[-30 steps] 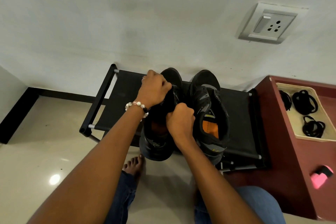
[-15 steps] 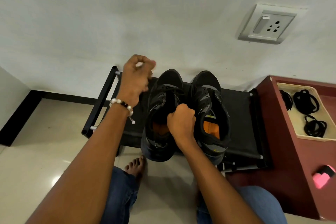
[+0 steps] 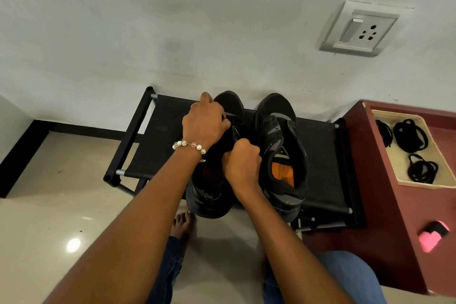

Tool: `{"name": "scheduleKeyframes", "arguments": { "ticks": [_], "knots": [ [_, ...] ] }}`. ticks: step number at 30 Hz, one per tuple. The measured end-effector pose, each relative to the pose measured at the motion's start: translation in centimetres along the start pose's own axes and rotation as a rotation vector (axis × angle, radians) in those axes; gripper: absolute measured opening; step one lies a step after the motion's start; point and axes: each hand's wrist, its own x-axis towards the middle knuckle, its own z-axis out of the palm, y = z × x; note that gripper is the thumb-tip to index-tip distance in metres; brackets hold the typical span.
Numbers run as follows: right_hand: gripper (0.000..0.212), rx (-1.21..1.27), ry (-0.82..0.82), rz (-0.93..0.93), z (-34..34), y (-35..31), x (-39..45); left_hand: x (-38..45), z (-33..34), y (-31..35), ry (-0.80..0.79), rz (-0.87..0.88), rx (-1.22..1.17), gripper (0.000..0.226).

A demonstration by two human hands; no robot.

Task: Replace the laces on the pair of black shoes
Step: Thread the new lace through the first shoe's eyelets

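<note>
Black fabric stretches across the low shoe rack [image 3: 160, 145] where I see the pair of black shoes standing side by side, toes toward the wall. The left hand [image 3: 206, 123] sits over the front half of the left shoe [image 3: 209, 195], its fingers [image 3: 225, 121] curled down at the eyelets, pinching something there that I cannot make out. The right hand [image 3: 243, 161] is fisted on the same shoe's inner edge near the tongue, fingers closed round it. The right shoe [image 3: 281, 145] stands just beside, untouched, its orange insole showing. On the maroon surface [image 3: 394, 205] to the right, a cream tray [image 3: 441, 185] holds coiled black laces [image 3: 410, 134], with a pink object [image 3: 430, 239] nearer me.
</note>
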Motion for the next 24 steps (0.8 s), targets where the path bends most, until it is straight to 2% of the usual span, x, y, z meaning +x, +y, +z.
{"name": "scheduleKeyframes", "arguments": {
  "ticks": [2,4,8,13,16,19,22,24],
  "knots": [
    [0.013,0.003,0.003,0.003,0.0,0.0,0.0,0.3,0.3,-0.2,-0.02,0.009,-0.056,0.025],
    [0.014,0.004,0.0,0.011,-0.1,-0.1,-0.1,0.8,0.3,-0.4,-0.038,-0.035,-0.24,0.021],
    [0.015,-0.004,0.0,0.023,-0.1,-0.4,-0.2,0.7,-0.8,-0.8,-0.076,-0.381,-0.924,0.02],
    [0.016,-0.019,-0.017,0.034,-0.3,-0.6,-0.3,0.0,-1.5,-0.4,-0.209,-0.568,-1.342,0.024],
    [0.018,-0.019,-0.024,0.036,-0.4,-0.7,-0.3,0.4,-1.2,-0.4,-0.212,-0.612,-1.367,0.023],
    [0.019,-0.016,-0.03,0.041,-0.4,-0.6,-0.3,0.8,-0.4,-0.8,-0.193,-0.564,-1.335,0.022],
    [0.019,-0.01,-0.036,0.04,-0.5,-0.6,-0.2,0.7,0.4,-1.1,-0.069,-0.427,-1.151,0.014],
    [0.018,-0.008,-0.033,0.048,-0.5,-0.6,-0.2,0.6,0.6,-1.2,-0.005,-0.412,-1.094,0.01]
  ]
}}
